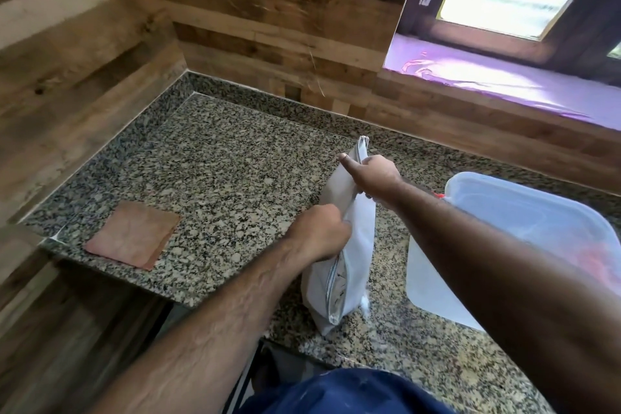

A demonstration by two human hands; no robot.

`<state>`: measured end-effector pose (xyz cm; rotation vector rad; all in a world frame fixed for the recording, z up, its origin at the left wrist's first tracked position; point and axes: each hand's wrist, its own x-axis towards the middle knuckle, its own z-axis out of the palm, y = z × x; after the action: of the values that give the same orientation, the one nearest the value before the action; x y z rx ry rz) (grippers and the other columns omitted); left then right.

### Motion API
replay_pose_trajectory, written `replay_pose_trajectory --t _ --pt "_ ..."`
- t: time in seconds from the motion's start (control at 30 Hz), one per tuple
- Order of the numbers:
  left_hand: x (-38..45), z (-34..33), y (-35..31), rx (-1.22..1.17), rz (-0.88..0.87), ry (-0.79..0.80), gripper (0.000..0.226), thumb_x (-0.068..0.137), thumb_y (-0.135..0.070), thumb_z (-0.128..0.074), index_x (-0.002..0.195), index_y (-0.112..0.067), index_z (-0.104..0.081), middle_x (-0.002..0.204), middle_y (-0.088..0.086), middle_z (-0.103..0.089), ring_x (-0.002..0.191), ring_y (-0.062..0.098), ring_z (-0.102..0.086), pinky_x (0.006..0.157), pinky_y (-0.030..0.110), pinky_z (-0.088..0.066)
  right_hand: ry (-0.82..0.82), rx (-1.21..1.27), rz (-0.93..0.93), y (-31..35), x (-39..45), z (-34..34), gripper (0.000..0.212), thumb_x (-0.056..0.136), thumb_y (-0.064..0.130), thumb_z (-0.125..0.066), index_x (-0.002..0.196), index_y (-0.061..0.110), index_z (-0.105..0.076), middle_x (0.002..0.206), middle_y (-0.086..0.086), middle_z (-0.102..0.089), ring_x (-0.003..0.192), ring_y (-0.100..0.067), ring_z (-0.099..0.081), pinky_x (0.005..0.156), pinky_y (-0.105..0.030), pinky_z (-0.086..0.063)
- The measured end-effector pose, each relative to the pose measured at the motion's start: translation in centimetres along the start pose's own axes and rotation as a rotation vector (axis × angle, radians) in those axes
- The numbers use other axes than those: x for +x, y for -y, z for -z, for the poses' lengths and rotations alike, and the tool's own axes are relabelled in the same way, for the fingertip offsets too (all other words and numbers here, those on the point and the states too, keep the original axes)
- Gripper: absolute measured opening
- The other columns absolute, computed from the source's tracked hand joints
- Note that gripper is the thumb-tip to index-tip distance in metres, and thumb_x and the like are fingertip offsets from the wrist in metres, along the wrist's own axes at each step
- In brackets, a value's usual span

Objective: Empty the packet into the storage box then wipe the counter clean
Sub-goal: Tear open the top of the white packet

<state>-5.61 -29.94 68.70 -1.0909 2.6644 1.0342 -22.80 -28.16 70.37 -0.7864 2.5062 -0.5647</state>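
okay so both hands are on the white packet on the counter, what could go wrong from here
1. The left hand and right hand grip the packet over bare counter, apart from the storage box; if it tears open suddenly, contents may spill.
2. The box seems to have its lid on, so pouring now would miss.
3. The cloth lies far left, out of quick reach.

Both forearms are bare from the bottom edge of the view up to the wrists, with no sleeves, watch, bands or rings showing. The left forearm (215, 323) carries visible hair along its length. The left hand (319, 235) and right hand (373, 178) wear no gloves. At the bottom centre shows dark blue cloth clothing (342, 393), slightly creased.
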Motion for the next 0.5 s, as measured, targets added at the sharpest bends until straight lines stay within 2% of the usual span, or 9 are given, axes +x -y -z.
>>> replay_pose_trajectory --t 0.1,0.2,0.23,0.37,0.5 --pt "0.1 -0.6 1.3 -0.262 0.04 0.086 0.039 0.105 -0.043 -0.053 0.075 -0.017 -0.057 0.077 0.002 -0.062 0.064 0.021 -0.058 0.061 0.03 -0.043 0.047 -0.049 -0.04 0.3 -0.3 -0.2 0.066 0.098 0.066 -0.057 0.073 0.008 -0.075 0.066 -0.004 -0.074 0.053 -0.019 -0.065 0.053 -0.028 -0.053" --pt "-0.5 -0.5 1.2 -0.299 0.008 0.071 0.042 0.106 -0.043 -0.054 0.071 -0.02 -0.053 0.073 0.001 -0.057 0.061 0.02 -0.052 0.062 0.033 -0.042 0.091 -0.114 -0.084 0.9 -0.1 -0.7 0.043 0.1 0.041 -0.06 0.086 0.004 -0.076 0.073 -0.006 -0.075 0.058 -0.02 -0.066 0.052 -0.027 -0.053" --pt "-0.7 -0.2 1.0 -0.284 -0.006 0.054 0.043 0.106 -0.042 -0.054 0.069 -0.02 -0.051 0.072 0.0 -0.057 0.062 0.019 -0.052 0.062 0.032 -0.041 0.079 -0.127 -0.095 1.1 0.0 -0.7 0.04 0.101 0.039 -0.06 0.088 0.004 -0.075 0.075 -0.006 -0.075 0.06 -0.019 -0.067 0.051 -0.026 -0.052" --pt "-1.7 1.0 0.1 -0.196 -0.056 0.026 0.045 0.107 -0.038 -0.055 0.066 -0.02 -0.046 0.07 -0.004 -0.051 0.06 0.014 -0.048 0.057 0.029 -0.033 0.01 -0.194 -0.071 1.9 -0.6 0.2 0.045 0.105 0.051 -0.058 0.092 0.009 -0.065 0.075 -0.002 -0.063 0.059 -0.014 -0.06 0.043 -0.023 -0.039" --pt "-3.0 2.0 -0.9 -0.045 -0.137 0.002 0.048 0.105 -0.038 -0.056 0.064 -0.015 -0.047 0.067 0.0 -0.054 0.062 0.02 -0.052 0.057 0.03 -0.034 -0.06 -0.236 0.015 2.7 -2.1 1.9 0.048 0.103 0.055 -0.059 0.092 0.009 -0.066 0.076 -0.002 -0.063 0.061 -0.015 -0.059 0.048 -0.025 -0.039"
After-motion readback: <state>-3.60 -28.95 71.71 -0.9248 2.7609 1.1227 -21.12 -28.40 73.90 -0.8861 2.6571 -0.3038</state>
